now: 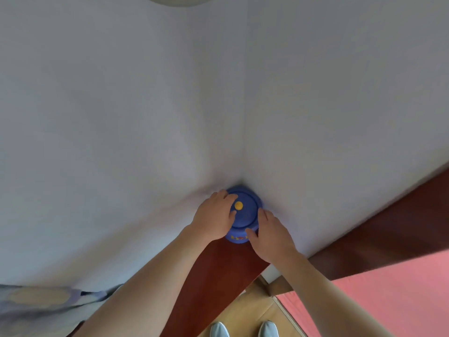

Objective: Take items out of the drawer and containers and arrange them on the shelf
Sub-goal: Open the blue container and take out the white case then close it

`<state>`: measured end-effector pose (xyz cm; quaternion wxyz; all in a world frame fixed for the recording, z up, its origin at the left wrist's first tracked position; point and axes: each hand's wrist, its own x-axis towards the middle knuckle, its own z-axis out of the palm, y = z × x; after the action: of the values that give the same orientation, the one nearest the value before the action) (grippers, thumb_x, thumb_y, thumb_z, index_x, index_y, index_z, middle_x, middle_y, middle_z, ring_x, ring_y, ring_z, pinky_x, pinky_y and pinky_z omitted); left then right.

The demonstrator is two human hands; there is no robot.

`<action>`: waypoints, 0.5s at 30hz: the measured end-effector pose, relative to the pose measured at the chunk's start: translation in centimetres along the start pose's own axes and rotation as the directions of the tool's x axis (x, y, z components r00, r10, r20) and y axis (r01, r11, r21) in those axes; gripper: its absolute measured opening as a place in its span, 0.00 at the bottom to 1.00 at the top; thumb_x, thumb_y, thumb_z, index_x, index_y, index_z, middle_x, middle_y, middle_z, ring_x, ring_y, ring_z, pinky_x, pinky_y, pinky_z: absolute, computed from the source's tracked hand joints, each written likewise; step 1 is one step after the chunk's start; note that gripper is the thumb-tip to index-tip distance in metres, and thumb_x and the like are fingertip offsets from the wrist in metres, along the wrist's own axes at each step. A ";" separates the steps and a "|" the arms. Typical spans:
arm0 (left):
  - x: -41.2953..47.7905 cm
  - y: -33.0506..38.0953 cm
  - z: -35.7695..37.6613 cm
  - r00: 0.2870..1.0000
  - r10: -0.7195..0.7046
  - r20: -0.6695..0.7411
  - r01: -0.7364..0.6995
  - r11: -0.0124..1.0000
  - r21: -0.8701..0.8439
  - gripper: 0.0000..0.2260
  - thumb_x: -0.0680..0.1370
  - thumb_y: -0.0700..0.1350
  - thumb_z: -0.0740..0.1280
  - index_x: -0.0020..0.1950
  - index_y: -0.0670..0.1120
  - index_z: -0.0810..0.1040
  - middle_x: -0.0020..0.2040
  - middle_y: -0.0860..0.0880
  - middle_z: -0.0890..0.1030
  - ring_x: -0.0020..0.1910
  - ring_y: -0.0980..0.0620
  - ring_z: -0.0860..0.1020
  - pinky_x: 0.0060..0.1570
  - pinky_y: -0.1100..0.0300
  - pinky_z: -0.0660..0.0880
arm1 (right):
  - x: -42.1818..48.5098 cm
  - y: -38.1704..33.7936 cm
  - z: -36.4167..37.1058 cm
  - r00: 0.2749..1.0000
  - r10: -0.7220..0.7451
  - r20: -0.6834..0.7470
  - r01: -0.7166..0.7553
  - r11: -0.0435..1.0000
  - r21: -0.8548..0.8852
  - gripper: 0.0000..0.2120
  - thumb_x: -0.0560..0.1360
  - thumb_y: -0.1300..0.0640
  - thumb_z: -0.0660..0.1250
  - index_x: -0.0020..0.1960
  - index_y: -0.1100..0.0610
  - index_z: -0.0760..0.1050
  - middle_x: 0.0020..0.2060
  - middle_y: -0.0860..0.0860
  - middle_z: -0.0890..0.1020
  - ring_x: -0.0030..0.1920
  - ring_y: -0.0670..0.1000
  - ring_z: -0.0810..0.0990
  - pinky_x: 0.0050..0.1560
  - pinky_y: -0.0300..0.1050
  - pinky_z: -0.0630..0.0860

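2 white walls (121, 105) meet in a corner above a red-brown wooden shelf (218, 266), with a pink rug (388, 302) on the floor below. Tucked into that corner, upright and close against both walls, stands a round blue container (246, 215). It sits straight ahead of the person, between the 2 hands. The left hand (213, 215) curls over the lid's left rim, and the right hand (269, 234) wraps the right side with its thumb on the front of the body. Both are equally near. A yellow knob (238, 205) tops the lid. With walls behind, the only clear path out appears to be towards the person.
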<state>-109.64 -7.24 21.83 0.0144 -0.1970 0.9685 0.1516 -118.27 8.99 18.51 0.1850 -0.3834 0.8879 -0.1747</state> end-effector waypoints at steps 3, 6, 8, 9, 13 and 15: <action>1.1 -0.1 0.5 0.999 0.051 0.010 -0.051 0.998 -0.027 0.17 0.79 0.47 0.63 0.68 0.48 0.73 0.62 0.48 0.74 0.59 0.46 0.73 0.55 0.50 0.73 | 0.3 0.3 0.3 1.000 -0.001 -0.023 0.001 1.000 0.006 0.33 0.78 0.44 0.62 0.76 0.60 0.57 0.68 0.54 0.68 0.64 0.55 0.70 0.61 0.47 0.71; 1.6 -0.1 0.9 0.997 0.083 0.007 -0.083 0.995 -0.057 0.11 0.78 0.45 0.65 0.59 0.47 0.77 0.57 0.48 0.75 0.55 0.46 0.74 0.52 0.51 0.74 | 0.5 0.9 0.4 0.999 -0.001 -0.043 0.001 1.000 0.008 0.29 0.77 0.44 0.64 0.72 0.58 0.63 0.62 0.53 0.72 0.59 0.53 0.73 0.54 0.44 0.72; 1.8 -0.1 1.2 0.996 0.092 0.003 -0.092 0.994 -0.061 0.09 0.77 0.44 0.65 0.57 0.47 0.77 0.55 0.49 0.76 0.54 0.47 0.75 0.50 0.51 0.74 | 0.5 1.1 0.4 0.999 0.004 -0.044 -0.003 1.000 0.014 0.28 0.76 0.44 0.64 0.71 0.56 0.64 0.60 0.52 0.73 0.58 0.52 0.73 0.53 0.43 0.72; 2.0 -0.1 1.3 0.996 0.094 -0.002 -0.094 0.993 -0.067 0.09 0.77 0.44 0.65 0.57 0.47 0.76 0.54 0.48 0.76 0.53 0.47 0.75 0.50 0.51 0.74 | 0.6 1.1 0.4 0.999 0.006 -0.042 -0.006 1.000 0.016 0.28 0.76 0.44 0.64 0.70 0.56 0.64 0.59 0.52 0.73 0.58 0.52 0.73 0.53 0.43 0.72; 2.3 -0.2 1.7 0.994 0.105 -0.033 -0.108 0.988 -0.107 0.06 0.76 0.42 0.65 0.53 0.45 0.76 0.50 0.48 0.76 0.48 0.47 0.75 0.45 0.52 0.73 | 0.7 1.0 0.5 0.999 0.017 -0.044 -0.016 1.000 0.021 0.29 0.76 0.44 0.64 0.72 0.56 0.63 0.59 0.52 0.73 0.58 0.52 0.73 0.54 0.44 0.73; 2.4 -0.2 1.8 0.994 0.100 -0.046 -0.105 0.987 -0.125 0.03 0.77 0.40 0.64 0.49 0.44 0.76 0.47 0.47 0.76 0.45 0.47 0.75 0.42 0.51 0.72 | 0.7 1.0 0.7 0.999 0.023 -0.041 -0.022 0.999 0.028 0.30 0.76 0.43 0.64 0.73 0.56 0.62 0.59 0.52 0.73 0.58 0.52 0.73 0.54 0.44 0.73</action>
<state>-111.79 -7.76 19.81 -0.0252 -0.1505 0.9658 0.2096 -119.05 9.01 17.32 0.1738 -0.3669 0.8933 -0.1926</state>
